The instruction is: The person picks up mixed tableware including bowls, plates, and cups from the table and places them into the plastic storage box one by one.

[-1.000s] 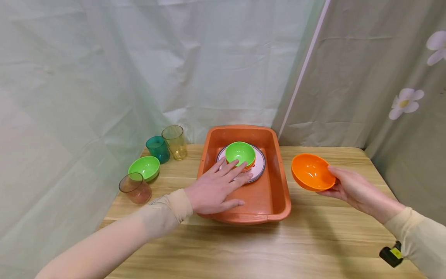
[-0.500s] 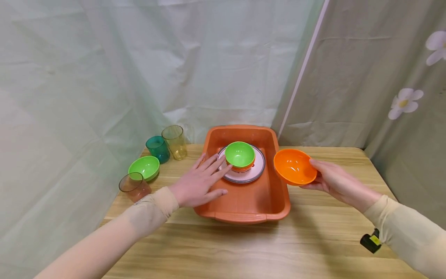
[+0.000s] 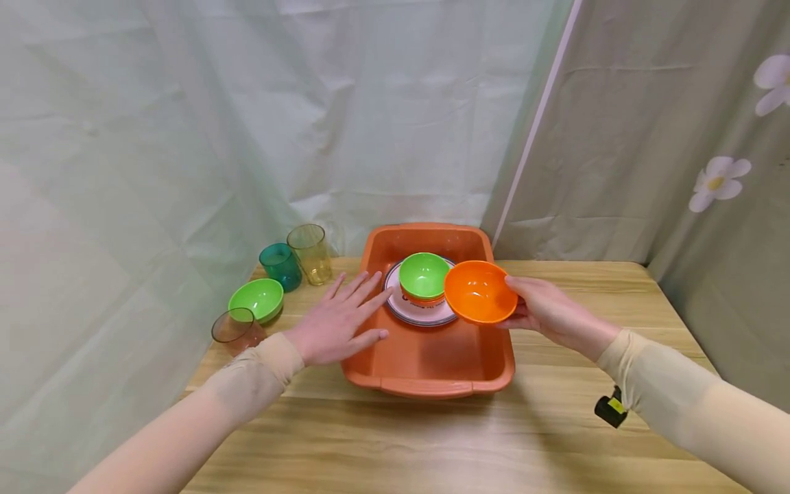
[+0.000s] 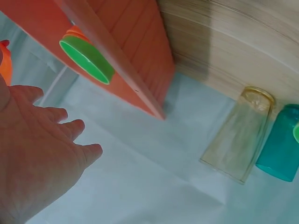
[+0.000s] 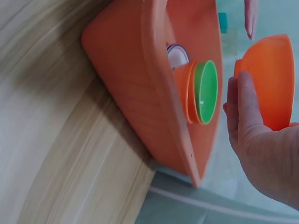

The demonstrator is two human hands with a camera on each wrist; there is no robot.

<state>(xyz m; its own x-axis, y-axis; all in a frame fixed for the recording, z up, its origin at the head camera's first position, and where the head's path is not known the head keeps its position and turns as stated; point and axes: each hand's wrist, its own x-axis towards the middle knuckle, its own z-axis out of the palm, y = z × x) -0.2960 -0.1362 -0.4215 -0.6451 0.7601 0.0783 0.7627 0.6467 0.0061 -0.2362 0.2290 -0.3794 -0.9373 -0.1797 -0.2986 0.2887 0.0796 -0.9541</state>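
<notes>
My right hand point(image 3: 552, 312) holds an orange bowl point(image 3: 480, 291) by its right side, thumb at the rim and fingers beneath, above the right part of an orange-brown basin point(image 3: 426, 385). In the right wrist view the fingers lie under the base of that orange bowl point(image 5: 273, 79). Inside the basin, a green bowl point(image 3: 424, 276) tops a stack with orange bowls point(image 5: 184, 88) under it, set on a white plate point(image 3: 410, 314) with a dark rim. My left hand point(image 3: 333, 322) is spread with straight fingers over the basin's left edge and holds nothing.
Left of the basin on the wooden table point(image 3: 555, 412) stand a yellow glass point(image 3: 313, 257), a teal glass point(image 3: 280, 267), a green bowl point(image 3: 259, 298) and a brownish glass point(image 3: 237, 329). Curtains point(image 3: 395, 123) hang close behind and at both sides.
My right hand has carried the orange bowl leftward, from beside the basin to over it. My left hand has drawn back left, away from the stacked bowls.
</notes>
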